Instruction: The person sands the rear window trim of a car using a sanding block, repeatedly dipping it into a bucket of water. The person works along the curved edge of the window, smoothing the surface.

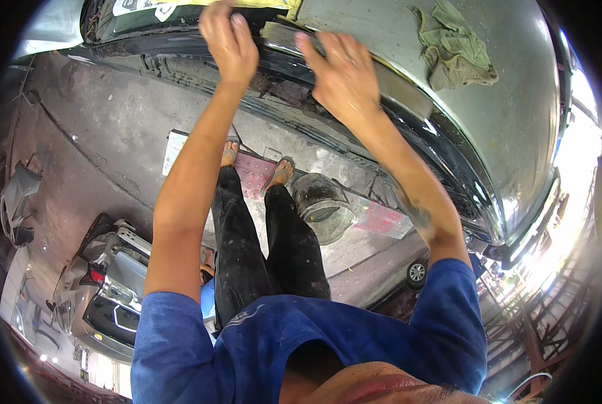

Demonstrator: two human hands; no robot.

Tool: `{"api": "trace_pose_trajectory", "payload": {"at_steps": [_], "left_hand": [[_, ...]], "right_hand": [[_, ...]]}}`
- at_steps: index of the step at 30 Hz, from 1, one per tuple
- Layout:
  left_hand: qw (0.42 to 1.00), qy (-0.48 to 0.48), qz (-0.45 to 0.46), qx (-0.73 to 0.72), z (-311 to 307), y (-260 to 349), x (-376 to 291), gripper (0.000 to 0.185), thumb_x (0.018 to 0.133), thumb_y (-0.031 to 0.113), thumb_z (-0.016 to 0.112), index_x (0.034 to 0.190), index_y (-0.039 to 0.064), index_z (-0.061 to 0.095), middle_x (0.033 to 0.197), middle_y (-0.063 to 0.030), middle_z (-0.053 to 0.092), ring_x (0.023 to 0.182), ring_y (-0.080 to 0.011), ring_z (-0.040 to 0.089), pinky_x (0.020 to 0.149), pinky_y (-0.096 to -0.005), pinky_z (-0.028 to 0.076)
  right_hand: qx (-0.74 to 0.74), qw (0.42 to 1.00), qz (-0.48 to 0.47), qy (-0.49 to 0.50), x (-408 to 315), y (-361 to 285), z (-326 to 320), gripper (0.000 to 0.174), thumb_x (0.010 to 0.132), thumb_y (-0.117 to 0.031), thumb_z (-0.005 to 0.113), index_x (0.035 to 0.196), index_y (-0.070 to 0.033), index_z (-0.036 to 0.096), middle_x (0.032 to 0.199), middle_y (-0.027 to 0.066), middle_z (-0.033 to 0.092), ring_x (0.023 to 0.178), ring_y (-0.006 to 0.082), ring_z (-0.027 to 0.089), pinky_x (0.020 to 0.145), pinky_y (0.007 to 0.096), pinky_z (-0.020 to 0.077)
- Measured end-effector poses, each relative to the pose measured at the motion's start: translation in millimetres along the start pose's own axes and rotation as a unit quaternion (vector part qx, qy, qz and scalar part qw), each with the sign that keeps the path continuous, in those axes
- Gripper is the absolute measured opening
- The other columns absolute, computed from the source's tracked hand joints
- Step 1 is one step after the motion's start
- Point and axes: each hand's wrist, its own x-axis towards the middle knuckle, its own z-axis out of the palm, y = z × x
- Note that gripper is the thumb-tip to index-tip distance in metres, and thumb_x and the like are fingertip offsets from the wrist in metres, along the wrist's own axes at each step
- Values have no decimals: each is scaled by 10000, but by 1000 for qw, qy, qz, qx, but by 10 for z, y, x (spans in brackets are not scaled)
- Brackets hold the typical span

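In the head view, my left hand (230, 48) is raised over the black edge of a vehicle's body, blurred at the fingers; nothing shows in it. My right hand (344, 73), wet and with fingers spread, is over a long dull strip (404, 93) along the roof edge; whether it presses on the strip is unclear. A grey-green vehicle roof panel (382, 30) curves away at the right, with a crumpled green and brown cloth (457, 50) lying on it. Yellow sheeting (281, 4) lies by the windshield glass at the top.
My feet are on a narrow pink and white platform (253, 174). Close beside them stands a dirty bucket (321, 194) with a clear tub (331, 227) against it. A silver car (104, 303) and a loose grey body part (20, 197) are at the left. Part of another person shows behind my legs.
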Motion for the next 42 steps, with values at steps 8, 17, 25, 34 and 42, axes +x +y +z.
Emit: {"api": "trace_pose_trajectory", "payload": {"at_steps": [8,17,25,34,42], "left_hand": [[989,13,-119,86,150,-76,144,305,992,14,520,1288,-38,568,1284,-241,583,1221,-442,524,1056,-484,422],[993,20,-115,29,103,-88,81,321,969,-64,481,1268,-17,588,1251,-225,610,1185,-434,558,1025,-462,452],[994,31,-85,56,94,-106,86,307,978,-50,480,1260,-16,596,1223,-241,615,1175,-438,569,1011,-473,465],[993,22,-114,36,107,-130,62,317,939,-72,480,1213,5,620,1174,-224,637,1140,-434,584,986,-466,474],[992,2,-111,53,128,-182,52,289,994,-22,461,1239,-4,613,1192,-236,633,1152,-426,583,989,-461,475]], "right_hand": [[-51,995,-46,71,-627,214,-121,689,670,-60,679,1349,-169,694,1306,122,650,1133,303,600,955,445,477],[-77,994,-53,57,-526,148,-1,758,638,-40,682,1379,-200,675,1350,94,619,1177,301,579,980,438,475],[-26,999,-15,14,172,-131,143,840,616,-56,725,1436,-186,595,1305,109,600,1157,320,566,959,441,473],[-48,995,-20,80,-343,65,34,711,662,33,717,1338,-189,705,1311,121,646,1139,319,606,979,432,479],[-81,994,-40,66,-1100,460,-196,769,640,-33,701,1389,-204,665,1351,101,619,1163,306,584,981,429,482]]}}
